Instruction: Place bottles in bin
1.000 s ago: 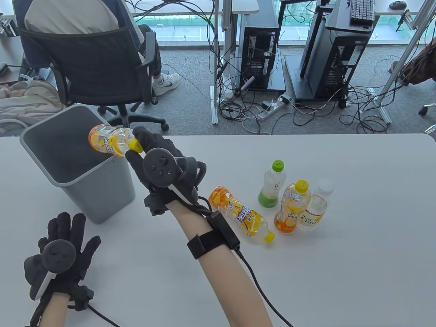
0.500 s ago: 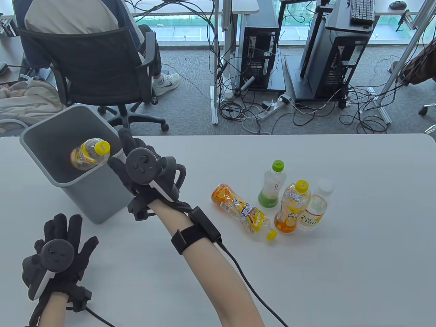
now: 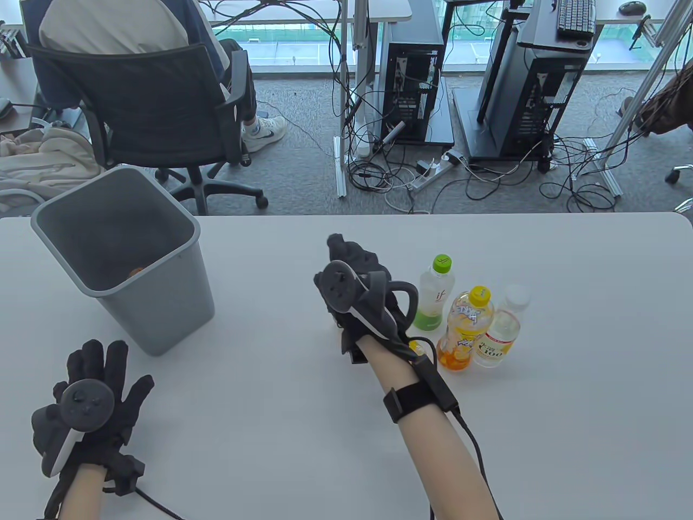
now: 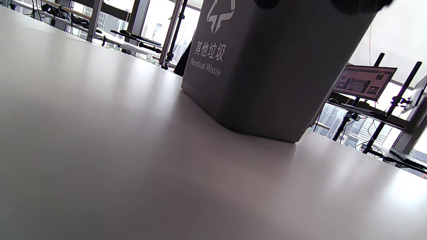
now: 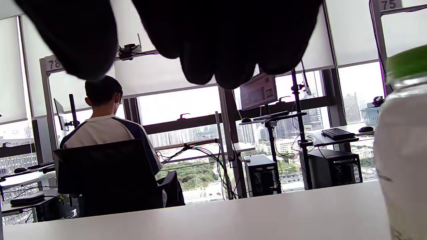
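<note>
The grey bin [image 3: 162, 303] stands at the table's left, and a bit of orange shows deep inside it. It also fills the left wrist view [image 4: 267, 66]. My right hand [image 3: 357, 281] lies over the lying orange bottle [image 3: 414, 345]. Only a yellow bit of that bottle shows by my wrist, so its grip is hidden. In the right wrist view my fingers [image 5: 217, 40] hang above the table with no bottle between them. A green-capped bottle [image 3: 435, 295], an orange bottle [image 3: 465, 330] and a clear white-capped bottle [image 3: 501, 330] stand just right of that hand. My left hand [image 3: 92, 401] rests flat with fingers spread, in front of the bin.
The green-capped bottle also stands close at the right edge of the right wrist view [image 5: 403, 150]. Beyond the table's far edge are an office chair [image 3: 157, 108] with a seated person, computer towers and floor cables.
The orange bottle my right hand held over the bin has dropped inside. My right hand then moved right, over the lying bottle. My left hand barely moved.
</note>
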Available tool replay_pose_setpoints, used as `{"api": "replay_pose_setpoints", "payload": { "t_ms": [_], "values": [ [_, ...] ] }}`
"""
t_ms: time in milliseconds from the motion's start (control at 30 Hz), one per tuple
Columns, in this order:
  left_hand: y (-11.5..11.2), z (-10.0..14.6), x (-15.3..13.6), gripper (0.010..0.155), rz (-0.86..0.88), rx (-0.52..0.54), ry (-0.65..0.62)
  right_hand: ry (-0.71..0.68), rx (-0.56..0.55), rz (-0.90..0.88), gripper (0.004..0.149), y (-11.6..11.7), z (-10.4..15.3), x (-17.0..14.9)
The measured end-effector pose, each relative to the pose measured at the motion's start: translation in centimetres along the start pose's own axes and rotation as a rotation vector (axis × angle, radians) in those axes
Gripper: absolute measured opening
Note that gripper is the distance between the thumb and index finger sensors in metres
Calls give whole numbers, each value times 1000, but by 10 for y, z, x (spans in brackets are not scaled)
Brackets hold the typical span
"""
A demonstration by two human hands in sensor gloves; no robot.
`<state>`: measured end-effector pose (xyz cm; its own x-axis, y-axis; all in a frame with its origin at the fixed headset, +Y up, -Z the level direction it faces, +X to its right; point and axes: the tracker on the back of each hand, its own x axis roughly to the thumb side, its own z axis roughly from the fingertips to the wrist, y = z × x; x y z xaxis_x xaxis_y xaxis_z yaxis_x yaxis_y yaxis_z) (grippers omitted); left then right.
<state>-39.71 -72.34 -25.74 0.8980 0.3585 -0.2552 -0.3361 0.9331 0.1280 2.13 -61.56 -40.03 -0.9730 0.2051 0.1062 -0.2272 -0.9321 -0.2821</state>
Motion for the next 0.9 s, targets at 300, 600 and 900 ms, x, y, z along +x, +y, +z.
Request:
{"api": "replay_pose_setpoints", "payload": {
  "t_ms": [300, 600, 900],
  "values": [
    [-1, -3, -5, 82, 24, -21, 14, 132, 230, -25, 75, 41, 54, -77],
    [-1, -5, -6, 83, 46, -43, 12, 127, 286, 238, 84, 79, 104, -87],
    [-5, -6, -2, 83, 13, -63, -3, 173, 257, 376, 96, 100, 107, -95]
  ]
}}
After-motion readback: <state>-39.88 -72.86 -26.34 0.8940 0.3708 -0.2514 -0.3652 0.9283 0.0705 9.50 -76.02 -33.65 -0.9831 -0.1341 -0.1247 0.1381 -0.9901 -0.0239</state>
